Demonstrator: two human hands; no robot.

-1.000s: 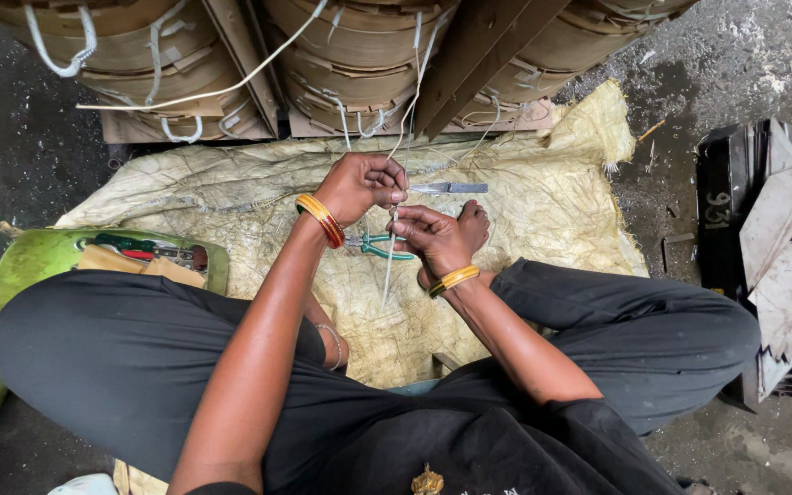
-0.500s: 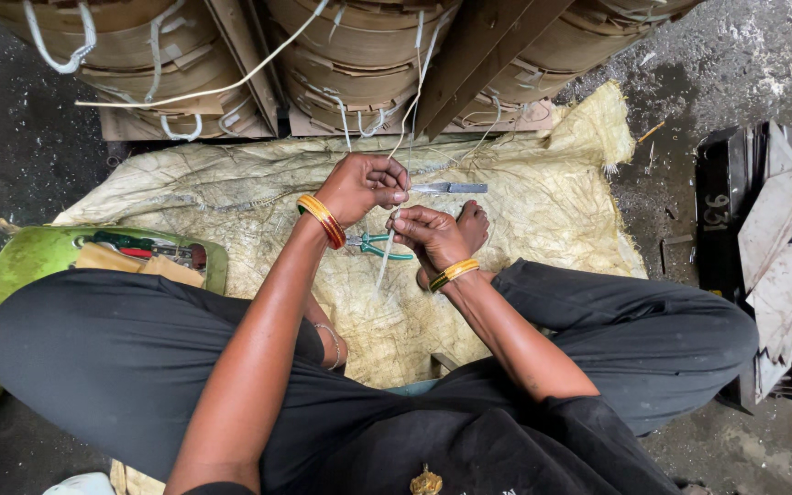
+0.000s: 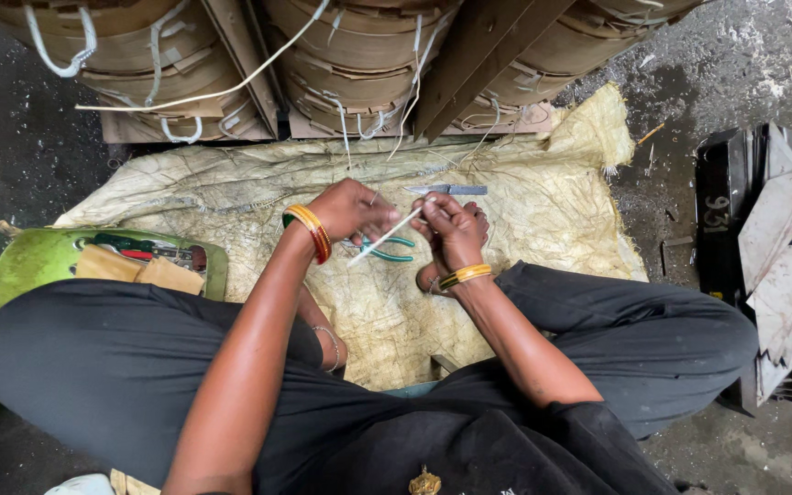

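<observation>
I sit cross-legged on a yellowish woven sack. My left hand, with red and gold bangles at the wrist, and my right hand, with gold bangles, both pinch a thin pale strip that slants between them. Green-handled pliers lie on the sack just under the hands. A grey knife blade rests on the sack just beyond my right hand.
Stacked round wooden hoops tied with white cord stand beyond the sack. A green container with tools and cardboard sits at my left knee. Flat metal sheets and a black box lie to the right on the dark floor.
The strip has tilted from nearly upright to a slant. Both hands stay close together over the pliers.
</observation>
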